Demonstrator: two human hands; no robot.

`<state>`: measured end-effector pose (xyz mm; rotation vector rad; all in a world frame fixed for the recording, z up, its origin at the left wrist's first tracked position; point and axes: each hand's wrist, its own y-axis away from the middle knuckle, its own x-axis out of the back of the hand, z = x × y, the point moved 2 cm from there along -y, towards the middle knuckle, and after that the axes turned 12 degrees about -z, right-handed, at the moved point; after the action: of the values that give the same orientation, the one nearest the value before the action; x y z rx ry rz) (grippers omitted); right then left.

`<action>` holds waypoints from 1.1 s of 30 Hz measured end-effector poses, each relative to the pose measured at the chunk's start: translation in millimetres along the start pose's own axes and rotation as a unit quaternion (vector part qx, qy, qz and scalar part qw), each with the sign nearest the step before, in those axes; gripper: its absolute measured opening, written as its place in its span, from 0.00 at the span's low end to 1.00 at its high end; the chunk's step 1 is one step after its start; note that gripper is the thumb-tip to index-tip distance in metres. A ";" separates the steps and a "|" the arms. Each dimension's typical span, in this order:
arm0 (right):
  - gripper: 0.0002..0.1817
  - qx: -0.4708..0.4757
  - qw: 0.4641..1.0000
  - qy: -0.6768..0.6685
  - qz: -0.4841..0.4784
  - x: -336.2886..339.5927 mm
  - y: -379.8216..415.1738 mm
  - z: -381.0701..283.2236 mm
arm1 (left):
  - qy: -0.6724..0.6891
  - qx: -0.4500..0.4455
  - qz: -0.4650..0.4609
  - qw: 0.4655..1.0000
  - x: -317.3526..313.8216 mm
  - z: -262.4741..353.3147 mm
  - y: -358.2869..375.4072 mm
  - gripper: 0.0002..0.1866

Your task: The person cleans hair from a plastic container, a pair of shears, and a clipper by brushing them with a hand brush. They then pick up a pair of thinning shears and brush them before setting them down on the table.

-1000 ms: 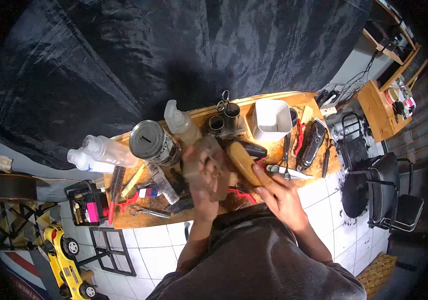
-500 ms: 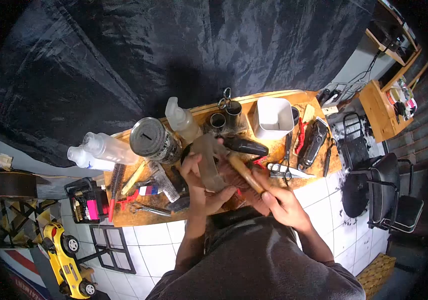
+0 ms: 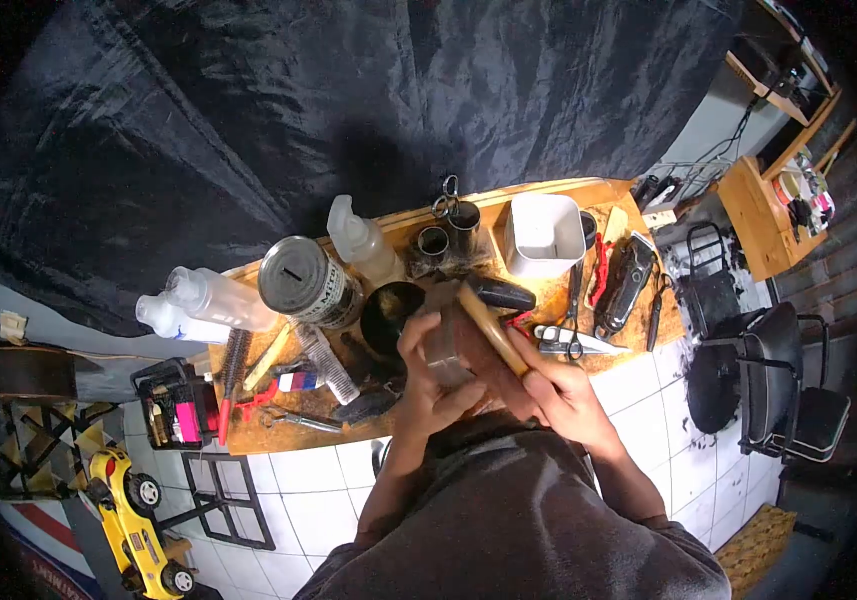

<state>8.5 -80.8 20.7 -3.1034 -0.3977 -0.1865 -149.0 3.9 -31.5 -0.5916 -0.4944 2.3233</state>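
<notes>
My left hand (image 3: 423, 380) is closed around a greyish translucent plastic piece (image 3: 442, 345), box-like, its exact kind unclear. My right hand (image 3: 560, 395) grips a brush (image 3: 490, 330) with a pale wooden back and dense brown bristles. The bristles face left and press up against the plastic piece. Both hands are close to my body, over the front edge of the wooden table (image 3: 348, 436). Just left of the plastic piece sits a round black bowl (image 3: 388, 318), and behind the brush lies a black handled tool (image 3: 504, 293).
A tin with a slotted lid (image 3: 293, 275), a spray bottle (image 3: 360, 242) and a white container (image 3: 546, 235) stand towards the back. Hair clippers (image 3: 628, 285) and scissors (image 3: 575, 340) lie right; combs (image 3: 326, 362) and a round brush (image 3: 232, 370) left. A black chair (image 3: 783, 375) stands beyond.
The brush has turned its bristles against the plastic piece and shifted slightly up. The left hand has moved right and tilted the piece, leaving the black bowl more exposed.
</notes>
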 end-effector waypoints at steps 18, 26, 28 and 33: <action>0.29 -0.075 0.961 -0.263 -0.040 7.5 10.3 -5.5 | -0.269 0.023 0.009 0.963 10.1 26.6 -19.0 0.43; 0.22 0.104 0.987 0.125 -0.012 11.5 6.2 6.2 | -0.121 0.087 0.039 0.988 -2.8 34.4 -27.5 0.41; 0.23 0.070 0.988 0.134 -0.017 21.6 12.8 0.5 | -0.173 0.108 0.070 0.976 -3.6 30.6 -28.5 0.47; 0.25 -0.026 0.964 0.264 -0.015 34.9 21.4 -11.1 | 0.074 0.160 0.127 0.976 -12.5 34.6 -33.2 0.47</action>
<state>46.1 -93.0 36.0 -2.9245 -0.4200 -1.0043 -142.0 12.0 16.8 -0.6952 0.0320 2.5013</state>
